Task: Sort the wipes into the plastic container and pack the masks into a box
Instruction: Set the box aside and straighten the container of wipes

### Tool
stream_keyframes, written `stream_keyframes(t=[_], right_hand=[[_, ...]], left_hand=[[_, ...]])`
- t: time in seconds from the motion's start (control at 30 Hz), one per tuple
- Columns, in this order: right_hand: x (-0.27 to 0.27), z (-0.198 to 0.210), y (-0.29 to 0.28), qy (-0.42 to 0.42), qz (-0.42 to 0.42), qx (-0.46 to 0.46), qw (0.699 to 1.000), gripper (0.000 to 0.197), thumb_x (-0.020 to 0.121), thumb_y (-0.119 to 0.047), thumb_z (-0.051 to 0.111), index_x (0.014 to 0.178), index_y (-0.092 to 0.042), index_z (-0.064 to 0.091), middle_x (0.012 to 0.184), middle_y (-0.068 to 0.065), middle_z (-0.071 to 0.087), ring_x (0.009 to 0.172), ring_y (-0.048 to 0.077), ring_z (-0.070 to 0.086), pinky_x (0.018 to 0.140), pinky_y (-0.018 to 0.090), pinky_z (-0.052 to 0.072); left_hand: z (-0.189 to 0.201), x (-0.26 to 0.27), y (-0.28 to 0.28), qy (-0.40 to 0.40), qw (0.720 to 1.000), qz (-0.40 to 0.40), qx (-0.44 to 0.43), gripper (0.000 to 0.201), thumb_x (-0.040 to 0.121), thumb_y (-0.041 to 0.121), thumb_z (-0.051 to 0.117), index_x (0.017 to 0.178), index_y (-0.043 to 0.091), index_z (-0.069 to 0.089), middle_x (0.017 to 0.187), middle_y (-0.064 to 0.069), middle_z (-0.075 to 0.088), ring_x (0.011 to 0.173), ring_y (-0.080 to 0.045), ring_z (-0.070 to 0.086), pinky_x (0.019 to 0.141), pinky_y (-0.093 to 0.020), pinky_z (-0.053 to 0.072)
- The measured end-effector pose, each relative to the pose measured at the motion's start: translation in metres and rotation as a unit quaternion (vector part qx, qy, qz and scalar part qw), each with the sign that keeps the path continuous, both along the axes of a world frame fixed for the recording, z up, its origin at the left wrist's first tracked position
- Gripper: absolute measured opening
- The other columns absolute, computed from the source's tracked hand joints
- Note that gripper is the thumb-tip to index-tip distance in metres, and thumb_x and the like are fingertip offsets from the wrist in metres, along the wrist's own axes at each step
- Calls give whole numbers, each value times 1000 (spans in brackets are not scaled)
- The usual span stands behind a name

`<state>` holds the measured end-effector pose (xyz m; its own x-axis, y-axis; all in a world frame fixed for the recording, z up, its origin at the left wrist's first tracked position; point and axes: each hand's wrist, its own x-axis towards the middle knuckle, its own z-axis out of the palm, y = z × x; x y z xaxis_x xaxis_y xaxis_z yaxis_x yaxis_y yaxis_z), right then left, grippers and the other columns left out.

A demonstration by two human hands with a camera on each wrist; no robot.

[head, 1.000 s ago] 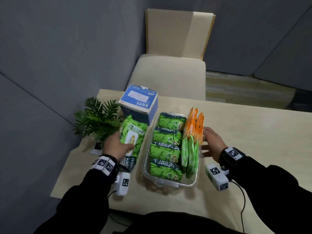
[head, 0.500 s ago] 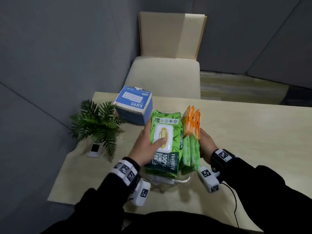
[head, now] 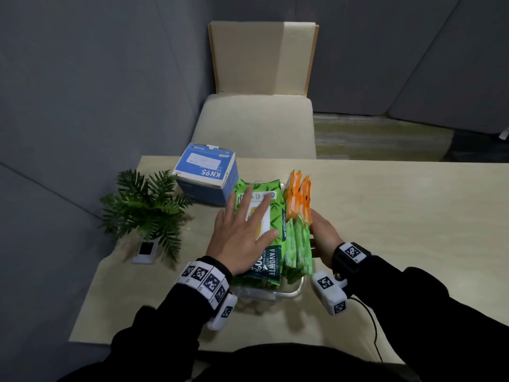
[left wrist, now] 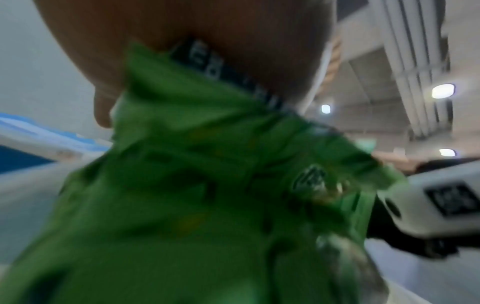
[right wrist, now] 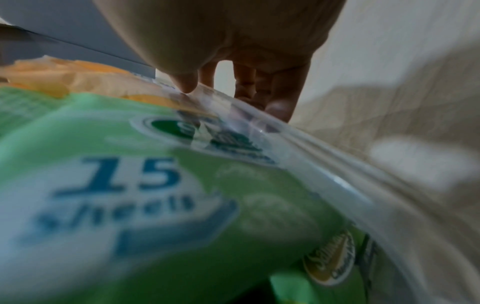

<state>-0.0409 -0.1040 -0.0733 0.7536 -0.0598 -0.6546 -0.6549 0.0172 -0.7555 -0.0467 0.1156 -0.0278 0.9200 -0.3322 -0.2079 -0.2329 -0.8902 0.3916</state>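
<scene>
A large green wipes pack lies flat on top of the wipes in the clear plastic container. My left hand presses on it with flat, spread fingers; the left wrist view shows the palm over the blurred green pack. Small green packs and orange packs stand on edge along the container's right side. My right hand rests against that side: thumb tip on the rim, straight fingers down the outer wall. The blue KN95 mask box stands closed behind the container.
A small potted plant stands at the table's left edge, left of the mask box. A beige chair is pushed up to the far side. The beige table stretches away bare to the right.
My left hand carried the large green pack from beside the mask box over the container, laid it flat on the wipes, and spread its fingers. The right hand stayed at the container's side.
</scene>
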Motion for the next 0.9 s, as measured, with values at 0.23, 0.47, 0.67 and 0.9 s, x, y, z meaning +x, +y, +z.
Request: stream_keyframes(t=[0.23, 0.47, 0.67, 0.9], right_hand=[[3, -2, 6, -9, 11, 3, 1000, 41, 95, -67, 52, 114, -38, 73, 111, 3, 76, 93, 28, 75, 66, 34, 59], [7, -9, 46, 11, 40, 70, 997, 36, 101, -58, 51, 127, -40, 68, 86, -1, 67, 59, 21, 70, 66, 42, 62], [2, -12, 99, 26, 74, 121, 990, 31, 107, -48, 47, 134, -41, 61, 87, 9, 71, 70, 30, 70, 75, 57, 63], [17, -9, 143, 20, 97, 97, 990, 33, 107, -42, 46, 138, -42, 60, 96, 10, 73, 71, 32, 74, 71, 59, 63]], left_hand=[[11, 8, 34, 6, 960, 178, -216, 75, 100, 60, 54, 163, 45, 17, 174, 8, 12, 159, -20, 15, 126, -48, 18], [-5, 1, 103, 251, 888, 259, -286, 89, 70, 64, 87, 145, 35, 49, 126, 12, 72, 112, -13, 71, 105, -45, 52], [5, -12, 155, 258, 878, 274, -294, 91, 68, 58, 91, 145, 32, 51, 119, 17, 75, 106, -1, 72, 96, -30, 53], [18, -12, 193, 260, 863, 308, -303, 92, 59, 58, 95, 141, 34, 59, 124, 10, 75, 114, -16, 73, 108, -49, 51]])
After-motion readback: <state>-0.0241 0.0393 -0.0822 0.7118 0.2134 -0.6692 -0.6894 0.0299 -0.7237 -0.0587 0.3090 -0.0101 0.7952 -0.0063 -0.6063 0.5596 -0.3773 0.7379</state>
